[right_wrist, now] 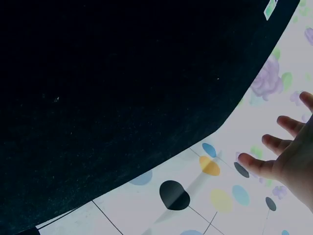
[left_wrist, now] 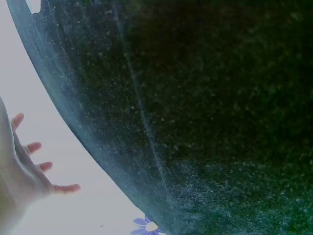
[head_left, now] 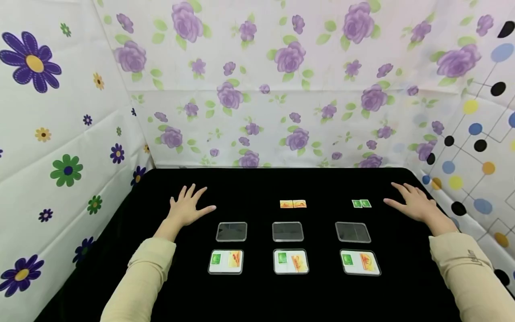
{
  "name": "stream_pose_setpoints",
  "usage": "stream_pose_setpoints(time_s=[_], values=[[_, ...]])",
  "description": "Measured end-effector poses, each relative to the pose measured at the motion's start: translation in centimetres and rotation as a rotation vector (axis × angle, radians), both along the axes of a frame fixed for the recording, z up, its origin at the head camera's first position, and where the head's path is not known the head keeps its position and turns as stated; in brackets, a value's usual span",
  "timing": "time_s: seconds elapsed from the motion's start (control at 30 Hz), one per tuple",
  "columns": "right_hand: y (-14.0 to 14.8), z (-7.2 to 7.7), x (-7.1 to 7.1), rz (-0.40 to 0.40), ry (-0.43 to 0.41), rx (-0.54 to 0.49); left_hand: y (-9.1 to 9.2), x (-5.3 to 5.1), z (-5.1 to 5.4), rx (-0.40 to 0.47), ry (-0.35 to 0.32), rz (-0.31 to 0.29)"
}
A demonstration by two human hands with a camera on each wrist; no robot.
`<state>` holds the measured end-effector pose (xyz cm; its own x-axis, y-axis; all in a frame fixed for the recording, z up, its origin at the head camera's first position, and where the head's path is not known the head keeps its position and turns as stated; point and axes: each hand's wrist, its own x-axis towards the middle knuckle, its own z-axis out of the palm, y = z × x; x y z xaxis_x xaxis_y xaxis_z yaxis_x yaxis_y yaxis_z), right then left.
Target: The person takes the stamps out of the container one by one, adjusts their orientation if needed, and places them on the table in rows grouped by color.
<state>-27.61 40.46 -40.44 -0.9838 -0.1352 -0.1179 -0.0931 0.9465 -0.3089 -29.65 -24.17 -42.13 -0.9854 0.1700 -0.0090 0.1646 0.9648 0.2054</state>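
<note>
My left hand [head_left: 186, 208] is at the left of the black table with its fingers spread, holding nothing. Over on the right side, my right hand [head_left: 414, 205] also has spread fingers and holds nothing; two small green stamps [head_left: 361, 204] are nearest to it. Two orange stamps [head_left: 293, 204] lie side by side near the middle. Three clear plastic lids, the left [head_left: 231, 231], middle [head_left: 287, 231] and right [head_left: 352, 232], form a row. Closer to me are three clear cases, left [head_left: 226, 267], middle [head_left: 290, 267] and right [head_left: 359, 268], each with a green and an orange stamp on white.
Black cloth [head_left: 249, 299] covers the table. A curtain with purple roses [head_left: 289, 58] hangs behind its far edge. Flowered cloth [head_left: 66, 170] stands on the left, and dotted cloth [head_left: 483, 170] on the right.
</note>
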Motion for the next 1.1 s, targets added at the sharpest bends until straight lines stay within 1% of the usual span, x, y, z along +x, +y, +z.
stream_pose_setpoints(time_s=[0.13,0.23,0.37,0.47,0.6,0.83,0.97,1.1], values=[[-0.3,-0.3,0.2,0.015,0.018,0.014,-0.1,0.4,-0.3,0.008,0.005,-0.007],[-0.5,-0.2,0.1,0.027,0.032,0.028,-0.1,0.5,-0.2,0.013,0.024,-0.009],[-0.5,0.3,-0.1,0.048,0.039,0.033,0.0,0.6,0.2,-0.014,0.051,-0.008],[-0.4,0.5,-0.1,0.058,0.037,0.032,0.1,0.6,0.3,-0.038,0.07,-0.007],[-0.4,0.5,0.0,0.069,0.03,0.03,0.0,0.7,0.2,-0.044,0.086,-0.011],[-0.3,-0.1,0.1,0.091,0.05,0.029,0.1,1.0,0.3,-0.058,0.08,-0.032],[-0.5,0.1,0.2,0.108,0.049,0.032,0.1,1.1,0.3,-0.061,0.071,-0.04],[-0.8,0.4,0.5,0.126,0.028,0.037,0.1,1.2,0.4,-0.048,0.055,-0.038]])
